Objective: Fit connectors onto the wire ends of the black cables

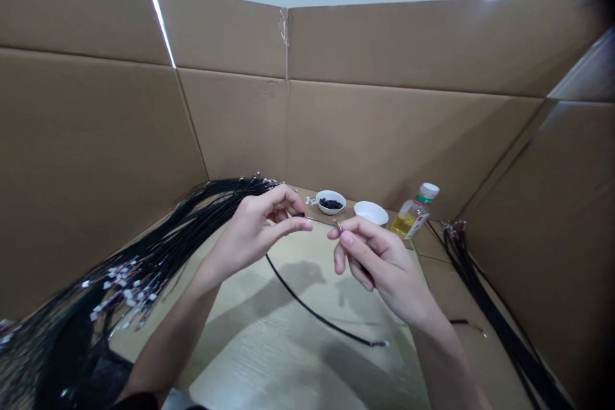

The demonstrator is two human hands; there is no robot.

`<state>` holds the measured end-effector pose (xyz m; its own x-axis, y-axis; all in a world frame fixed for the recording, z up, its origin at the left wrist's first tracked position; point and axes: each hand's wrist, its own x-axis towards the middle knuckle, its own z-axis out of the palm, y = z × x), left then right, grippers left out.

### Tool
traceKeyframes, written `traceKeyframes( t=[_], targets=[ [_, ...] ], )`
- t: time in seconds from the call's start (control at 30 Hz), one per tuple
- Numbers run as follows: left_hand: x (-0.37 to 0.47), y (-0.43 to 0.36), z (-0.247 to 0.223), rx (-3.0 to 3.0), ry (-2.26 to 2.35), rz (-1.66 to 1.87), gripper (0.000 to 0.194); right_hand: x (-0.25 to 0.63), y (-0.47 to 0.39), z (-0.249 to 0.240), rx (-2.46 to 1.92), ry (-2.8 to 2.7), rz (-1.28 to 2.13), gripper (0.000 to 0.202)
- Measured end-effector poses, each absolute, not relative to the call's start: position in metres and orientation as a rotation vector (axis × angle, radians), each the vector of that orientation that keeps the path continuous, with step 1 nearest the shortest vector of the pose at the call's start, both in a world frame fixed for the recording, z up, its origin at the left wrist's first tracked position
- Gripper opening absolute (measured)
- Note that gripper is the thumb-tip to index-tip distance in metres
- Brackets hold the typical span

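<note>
My left hand [269, 221] is closed in a pinch, with a small black end [298, 214] between thumb and forefinger. A thin bright tip sticks out from it toward the right. From under this hand a black cable [312, 312] curves down to the right across the board and ends in a small pale connector [379, 344]. My right hand [372, 256] pinches a short bit of coloured wire ends [338, 226], a little apart from the left fingertips. Whether these wires join the black cable cannot be made out.
Black cables with white connectors [129, 288] heap at the left; another bundle [480, 295] lies right. Behind my hands stand a white bowl of small black pieces [330, 203], a second white bowl [371, 211] and a bottle of yellow liquid [414, 213]. Cardboard walls [384, 134] surround the board [269, 359].
</note>
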<state>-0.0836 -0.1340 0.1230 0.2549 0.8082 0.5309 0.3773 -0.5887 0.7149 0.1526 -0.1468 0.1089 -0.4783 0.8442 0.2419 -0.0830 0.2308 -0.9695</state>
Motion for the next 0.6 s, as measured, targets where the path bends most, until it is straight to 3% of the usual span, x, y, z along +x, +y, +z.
traceKeyframes(
  t=[0.33,0.6],
  targets=[
    [-0.078,-0.143,0.123,2.431,0.672,1.267,0.008,0.147,-0.158,0.111,-0.624,-1.615,1.549,0.025],
    [-0.076,-0.143,0.124,2.438,0.734,1.237,0.007,0.142,-0.165,0.108,-0.699,-1.605,1.375,0.021]
  ],
)
